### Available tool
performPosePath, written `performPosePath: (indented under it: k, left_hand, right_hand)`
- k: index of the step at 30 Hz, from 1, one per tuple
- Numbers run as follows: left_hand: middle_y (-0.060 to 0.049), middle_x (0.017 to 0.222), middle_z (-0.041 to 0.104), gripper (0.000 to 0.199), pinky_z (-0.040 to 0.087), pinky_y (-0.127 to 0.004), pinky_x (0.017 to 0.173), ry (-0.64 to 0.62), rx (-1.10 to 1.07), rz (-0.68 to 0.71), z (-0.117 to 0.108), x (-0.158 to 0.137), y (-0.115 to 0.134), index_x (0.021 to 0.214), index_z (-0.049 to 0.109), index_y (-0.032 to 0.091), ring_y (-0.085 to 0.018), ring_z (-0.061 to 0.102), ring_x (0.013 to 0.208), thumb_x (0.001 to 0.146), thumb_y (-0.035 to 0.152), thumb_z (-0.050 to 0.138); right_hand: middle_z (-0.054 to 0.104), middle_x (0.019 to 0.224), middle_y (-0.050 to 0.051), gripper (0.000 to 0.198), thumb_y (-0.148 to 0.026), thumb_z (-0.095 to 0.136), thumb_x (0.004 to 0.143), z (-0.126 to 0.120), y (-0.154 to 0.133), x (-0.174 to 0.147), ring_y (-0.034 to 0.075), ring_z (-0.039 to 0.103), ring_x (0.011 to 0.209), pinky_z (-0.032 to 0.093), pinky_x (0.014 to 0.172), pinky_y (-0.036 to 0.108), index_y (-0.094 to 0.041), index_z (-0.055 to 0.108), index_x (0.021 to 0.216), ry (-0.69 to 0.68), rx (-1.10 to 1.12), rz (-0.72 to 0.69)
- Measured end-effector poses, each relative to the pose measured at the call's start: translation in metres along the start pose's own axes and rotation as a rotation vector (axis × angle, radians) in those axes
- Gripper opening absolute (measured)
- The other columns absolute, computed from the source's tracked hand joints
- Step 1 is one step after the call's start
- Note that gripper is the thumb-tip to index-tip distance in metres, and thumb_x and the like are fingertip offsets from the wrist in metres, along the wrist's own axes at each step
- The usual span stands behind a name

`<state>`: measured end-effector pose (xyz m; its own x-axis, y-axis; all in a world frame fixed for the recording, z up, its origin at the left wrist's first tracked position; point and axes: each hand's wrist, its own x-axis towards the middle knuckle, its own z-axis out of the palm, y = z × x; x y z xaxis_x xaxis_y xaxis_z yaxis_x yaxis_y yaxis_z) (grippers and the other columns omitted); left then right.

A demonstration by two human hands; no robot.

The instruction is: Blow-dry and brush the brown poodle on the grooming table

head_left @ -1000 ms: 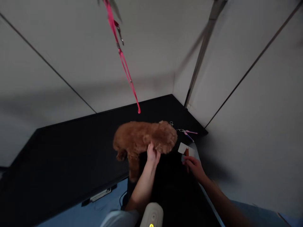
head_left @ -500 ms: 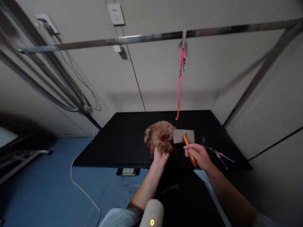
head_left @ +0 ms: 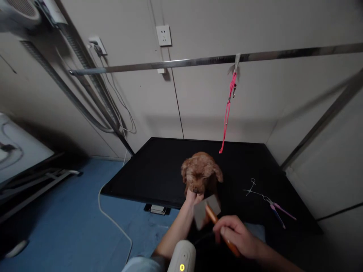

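A brown curly-haired dog (head_left: 200, 170) is on the black grooming table (head_left: 159, 162), its head facing me. My left hand (head_left: 194, 196) is cupped under the dog's chin, fingers partly hidden by the muzzle and by the brush. In my right hand (head_left: 236, 234) is a slicker brush (head_left: 206, 211), gripped by its orange-brown wooden handle. The brush's flat metal back faces me, and its bristles are out of sight. It hangs in front of and below the dog's head, overlapping my left wrist; whether it touches anything I cannot tell.
Metal scissors (head_left: 252, 187) and pink-and-purple-handled shears (head_left: 276, 211) lie on the table's right side. A pink loop leash (head_left: 227, 117) hangs from the metal bar (head_left: 198, 61) above. A white device (head_left: 183, 257) with a yellow light is close below. Hoses (head_left: 70, 94) run along the left.
My right hand has brought the brush down and left, away from beside the dog's head. The dog's head now faces more toward me. The view has shifted, too.
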<state>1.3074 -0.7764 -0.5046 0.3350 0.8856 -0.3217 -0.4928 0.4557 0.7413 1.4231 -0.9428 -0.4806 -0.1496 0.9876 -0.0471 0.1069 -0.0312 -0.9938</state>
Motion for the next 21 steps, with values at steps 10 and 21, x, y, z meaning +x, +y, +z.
performPosePath:
  k: [10, 21]
  left_hand:
    - [0.000, 0.055, 0.056, 0.023, 0.043, -0.026, 0.052, -0.163, 0.662, 0.396, 0.014, 0.038, 0.056, 0.070, 0.063, 0.017, -0.013, 0.050, 0.051, 0.064, 0.037, 0.074]
    - [-0.013, 0.112, 0.062, 0.029, 0.043, -0.039, 0.097, -0.843, 1.388, 0.951, 0.052, 0.046, 0.201, 0.094, 0.065, 0.019, -0.024, 0.056, 0.108, 0.075, 0.039, 0.072]
  right_hand:
    - [0.064, 0.106, 0.013, 0.048, -0.047, 0.062, 0.077, -0.010, 0.017, 0.154, 0.024, 0.060, 0.094, 0.050, 0.086, 0.038, -0.015, 0.057, 0.113, 0.715, -0.041, -0.238]
    - [0.059, 0.077, 0.003, 0.022, -0.035, 0.048, 0.087, -0.050, -0.031, 0.190, 0.018, 0.054, 0.076, 0.047, 0.073, 0.029, -0.019, 0.057, 0.076, 0.860, -0.126, -0.471]
